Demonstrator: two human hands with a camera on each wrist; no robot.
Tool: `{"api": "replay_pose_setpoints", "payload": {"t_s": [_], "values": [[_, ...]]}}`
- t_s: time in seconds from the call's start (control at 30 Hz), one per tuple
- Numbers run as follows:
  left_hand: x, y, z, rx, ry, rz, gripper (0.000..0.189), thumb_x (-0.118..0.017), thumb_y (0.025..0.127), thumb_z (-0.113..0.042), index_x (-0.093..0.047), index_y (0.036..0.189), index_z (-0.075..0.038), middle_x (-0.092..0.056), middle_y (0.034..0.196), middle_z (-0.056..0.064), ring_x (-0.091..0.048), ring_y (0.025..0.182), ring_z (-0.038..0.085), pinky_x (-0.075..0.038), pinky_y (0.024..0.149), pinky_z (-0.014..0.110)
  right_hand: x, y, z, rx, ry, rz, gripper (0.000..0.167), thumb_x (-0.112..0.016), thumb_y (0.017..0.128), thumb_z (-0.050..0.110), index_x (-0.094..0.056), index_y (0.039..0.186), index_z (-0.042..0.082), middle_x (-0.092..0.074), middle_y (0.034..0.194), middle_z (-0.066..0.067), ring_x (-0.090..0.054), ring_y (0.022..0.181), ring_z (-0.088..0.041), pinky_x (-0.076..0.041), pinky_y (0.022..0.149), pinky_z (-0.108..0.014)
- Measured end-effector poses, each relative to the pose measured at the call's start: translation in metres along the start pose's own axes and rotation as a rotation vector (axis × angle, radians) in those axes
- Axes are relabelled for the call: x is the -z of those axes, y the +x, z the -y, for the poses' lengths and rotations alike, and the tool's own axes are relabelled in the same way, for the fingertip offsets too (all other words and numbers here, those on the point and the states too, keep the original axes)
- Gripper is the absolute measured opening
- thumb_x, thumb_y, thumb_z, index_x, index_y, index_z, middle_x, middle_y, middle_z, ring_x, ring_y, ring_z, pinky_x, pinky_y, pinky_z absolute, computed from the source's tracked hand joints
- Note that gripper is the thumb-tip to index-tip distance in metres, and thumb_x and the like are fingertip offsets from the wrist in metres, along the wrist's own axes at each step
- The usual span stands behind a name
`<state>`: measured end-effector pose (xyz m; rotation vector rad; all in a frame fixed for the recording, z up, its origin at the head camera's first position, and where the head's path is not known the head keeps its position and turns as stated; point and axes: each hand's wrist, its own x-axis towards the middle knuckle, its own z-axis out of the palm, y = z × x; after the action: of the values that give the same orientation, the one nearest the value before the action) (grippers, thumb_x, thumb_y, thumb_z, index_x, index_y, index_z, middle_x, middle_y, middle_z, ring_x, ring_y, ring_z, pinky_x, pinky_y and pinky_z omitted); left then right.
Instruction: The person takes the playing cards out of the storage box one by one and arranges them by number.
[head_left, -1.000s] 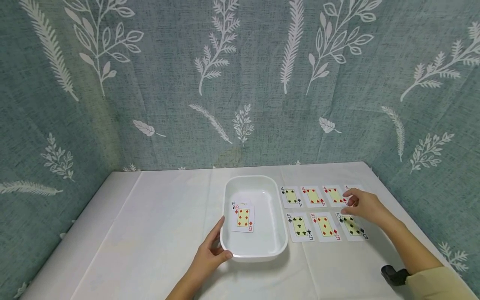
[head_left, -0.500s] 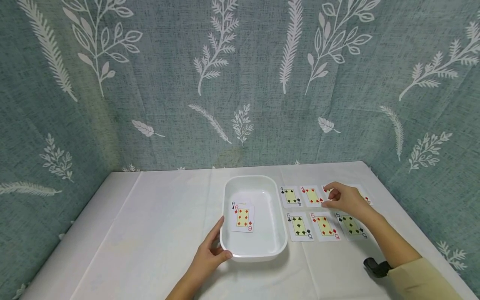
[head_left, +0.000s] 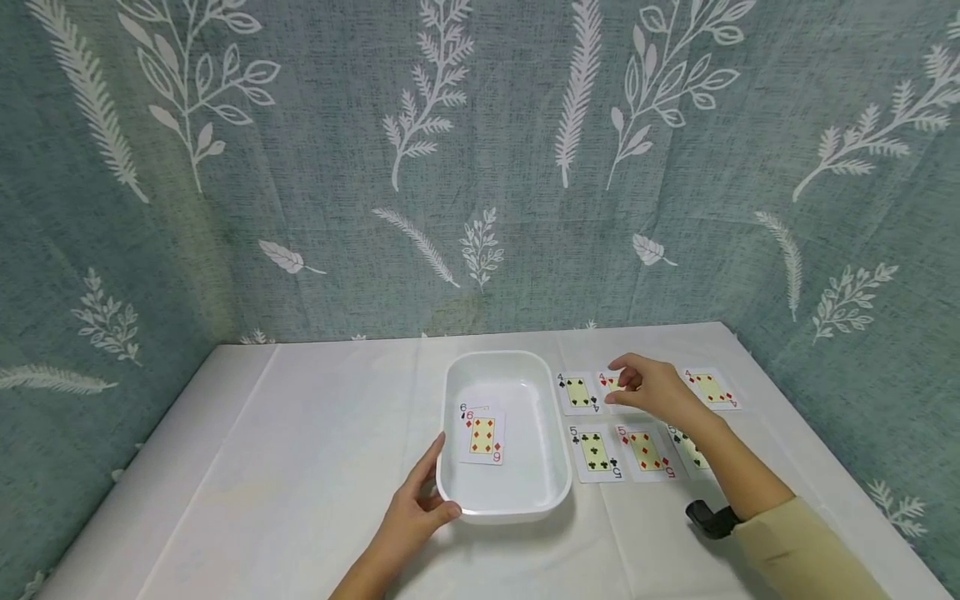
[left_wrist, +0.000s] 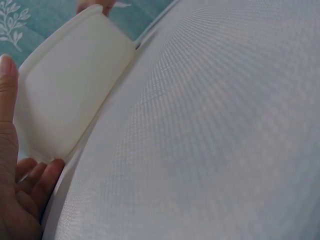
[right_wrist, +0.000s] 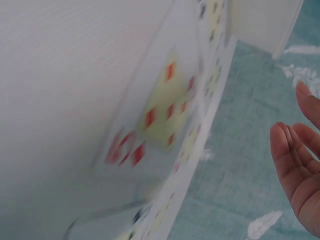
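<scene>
My left hand grips the near left corner of a white plastic tub, thumb at the front and fingers along the side. Inside, a six of diamonds overlaps a black six. My right hand hovers over the upper row of playing cards, thumb and index finger apart. The right wrist view shows no card between its fingers. That row has a four of spades, a red four partly covered by the fingertips, and a four of diamonds; the hand hides the spot between.
Below lie a five of clubs, a five of diamonds and a black five partly under the right forearm. A white cloth covers the table; patterned green fabric rises behind and at both sides.
My right hand has moved left along the upper row, uncovering the four of diamonds at the right end. My left hand and the tub stay in place.
</scene>
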<state>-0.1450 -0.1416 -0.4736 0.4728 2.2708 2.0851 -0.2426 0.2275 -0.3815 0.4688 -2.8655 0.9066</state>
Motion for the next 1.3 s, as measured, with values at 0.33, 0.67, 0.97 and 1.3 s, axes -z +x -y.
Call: {"api": "replay_pose_setpoints", "payload": {"t_s": [0.33,0.67,0.97,1.3], "values": [[0.0,0.0,0.0,0.007,-0.001,-0.011,0.089,-0.076,0.076,-0.028,-0.028,0.15,-0.018,-0.051,0.127,0.024,-0.059,0.103,0.027,-0.055,0.079,0.023,-0.012,0.02,0.035,0.101,0.071,0.026,0.046,-0.078,0.077,0.021,-0.06,0.116,0.003,-0.061,0.084,-0.001,-0.056,0.072,-0.012,-0.049,0.061,-0.027],[0.001,0.0,-0.002,-0.012,-0.01,0.042,0.088,-0.074,0.079,-0.025,-0.025,0.15,-0.012,-0.049,0.127,0.029,-0.063,0.095,0.026,-0.055,0.079,0.024,-0.025,0.034,0.059,0.191,0.072,0.058,0.048,-0.079,0.076,0.022,-0.06,0.115,0.001,-0.062,0.085,-0.004,-0.058,0.072,-0.012,-0.051,0.061,-0.025],[0.003,-0.001,0.0,-0.021,0.008,0.024,0.087,-0.073,0.079,-0.028,-0.026,0.15,-0.013,-0.05,0.126,0.029,-0.064,0.094,0.022,-0.056,0.077,0.024,-0.046,0.047,0.08,0.211,0.103,0.163,0.051,-0.078,0.076,0.027,-0.059,0.117,0.005,-0.064,0.093,-0.012,-0.06,0.077,-0.012,-0.052,0.067,-0.025],[0.003,-0.003,-0.004,-0.026,0.0,0.017,0.087,-0.074,0.078,-0.029,-0.027,0.15,-0.013,-0.05,0.127,0.027,-0.059,0.103,0.03,-0.055,0.078,0.023,-0.075,0.054,0.094,0.202,0.032,0.257,0.052,-0.08,0.075,0.028,-0.06,0.118,0.005,-0.064,0.094,-0.01,-0.057,0.076,-0.011,-0.049,0.066,-0.024]]}}
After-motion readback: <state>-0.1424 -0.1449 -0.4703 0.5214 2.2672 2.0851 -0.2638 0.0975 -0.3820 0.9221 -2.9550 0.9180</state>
